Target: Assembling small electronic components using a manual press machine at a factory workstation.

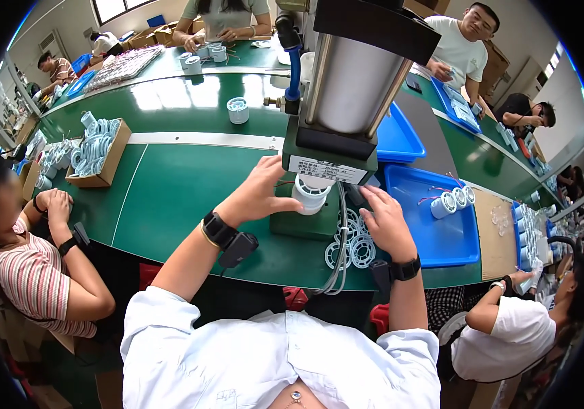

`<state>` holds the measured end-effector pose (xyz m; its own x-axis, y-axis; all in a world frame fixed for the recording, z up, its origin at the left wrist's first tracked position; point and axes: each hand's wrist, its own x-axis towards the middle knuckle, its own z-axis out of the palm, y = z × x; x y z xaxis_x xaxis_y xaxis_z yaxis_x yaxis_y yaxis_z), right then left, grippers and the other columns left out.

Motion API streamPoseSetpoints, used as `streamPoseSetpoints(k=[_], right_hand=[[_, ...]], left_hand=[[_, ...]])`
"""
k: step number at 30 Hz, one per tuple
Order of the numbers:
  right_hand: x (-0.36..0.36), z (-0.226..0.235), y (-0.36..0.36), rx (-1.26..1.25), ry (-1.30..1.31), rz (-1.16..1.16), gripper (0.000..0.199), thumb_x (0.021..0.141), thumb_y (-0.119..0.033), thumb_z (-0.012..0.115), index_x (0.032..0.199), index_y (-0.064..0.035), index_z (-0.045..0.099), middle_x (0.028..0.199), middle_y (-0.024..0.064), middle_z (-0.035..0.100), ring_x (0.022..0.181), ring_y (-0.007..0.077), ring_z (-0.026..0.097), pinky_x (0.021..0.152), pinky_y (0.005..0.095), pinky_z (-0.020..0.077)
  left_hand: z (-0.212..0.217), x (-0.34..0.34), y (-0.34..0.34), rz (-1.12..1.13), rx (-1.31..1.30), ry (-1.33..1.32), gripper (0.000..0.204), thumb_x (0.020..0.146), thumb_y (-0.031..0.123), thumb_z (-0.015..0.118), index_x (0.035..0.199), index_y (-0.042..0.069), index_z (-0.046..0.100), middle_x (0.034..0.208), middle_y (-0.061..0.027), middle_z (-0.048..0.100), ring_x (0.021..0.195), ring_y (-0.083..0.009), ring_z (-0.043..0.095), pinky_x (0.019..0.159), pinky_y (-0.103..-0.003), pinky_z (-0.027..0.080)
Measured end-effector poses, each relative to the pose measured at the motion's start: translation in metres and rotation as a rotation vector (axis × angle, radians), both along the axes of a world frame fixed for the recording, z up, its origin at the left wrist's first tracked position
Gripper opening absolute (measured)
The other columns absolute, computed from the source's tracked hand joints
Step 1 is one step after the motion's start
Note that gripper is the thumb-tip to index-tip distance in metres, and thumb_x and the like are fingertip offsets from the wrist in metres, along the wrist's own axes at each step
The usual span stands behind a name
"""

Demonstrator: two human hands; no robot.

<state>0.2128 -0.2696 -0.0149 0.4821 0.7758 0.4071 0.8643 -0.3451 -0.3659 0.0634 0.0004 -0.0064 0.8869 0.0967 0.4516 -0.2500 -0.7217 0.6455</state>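
Note:
A white round plastic housing (311, 196) stands upright under the head of a pneumatic press (346, 88), on the press's green base (303, 227). My left hand (263, 189) is at its left, thumb stretched toward the housing and fingers spread beside the press head. Whether the thumb touches the housing I cannot tell. On the other side, my right hand (389, 223) is open, its fingertips near the right edge of the press head. Below and left of that hand lies a pile of white slotted rings (352, 247). Grey cables (342, 238) hang in front of the pile.
A blue tray (435, 247) at the right holds several white housings (452, 202) with wires. At left stands a cardboard box (106, 163) of white rings. Another housing (237, 111) stands on the far green bench. Co-workers sit close at left (40, 273) and right (510, 327).

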Motion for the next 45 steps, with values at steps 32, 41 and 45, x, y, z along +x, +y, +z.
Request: streamPoseSetpoints(k=[32, 41, 45], right_hand=[[0.032, 0.039, -0.023, 0.281, 0.316, -0.203, 0.06, 0.077, -0.019, 0.075, 0.129, -0.0043, 0.048, 0.117, 0.0146, 0.061, 0.11, 0.0296, 0.059, 0.094, 0.0363, 0.0458], [0.105, -0.024, -0.12, -0.059, 0.127, -0.458, 0.068, 0.085, -0.02, 0.069, 0.145, -0.0142, 0.038, 0.155, 0.014, 0.032, 0.146, 0.0343, 0.022, 0.118, 0.0461, 0.0173], [0.119, -0.016, -0.103, -0.213, 0.072, -0.525, 0.069, 0.089, -0.027, 0.065, 0.15, -0.0184, 0.033, 0.158, 0.0121, 0.027, 0.148, 0.0322, 0.019, 0.116, 0.0559, 0.0142]], left_hand=[[-0.059, -0.034, 0.075, 0.356, 0.379, 0.344, 0.058, 0.086, 0.035, 0.066, 0.133, 0.003, 0.051, 0.143, -0.0184, 0.044, 0.136, -0.0357, 0.036, 0.112, -0.05, 0.024], [-0.052, -0.03, 0.072, 0.37, 0.361, 0.41, 0.057, 0.085, 0.034, 0.067, 0.13, 0.002, 0.053, 0.145, -0.0181, 0.043, 0.138, -0.0358, 0.033, 0.112, -0.05, 0.023], [-0.048, -0.032, 0.071, 0.352, 0.328, 0.363, 0.052, 0.085, 0.032, 0.067, 0.125, 0.001, 0.056, 0.141, -0.0189, 0.047, 0.137, -0.0359, 0.036, 0.112, -0.051, 0.023]])
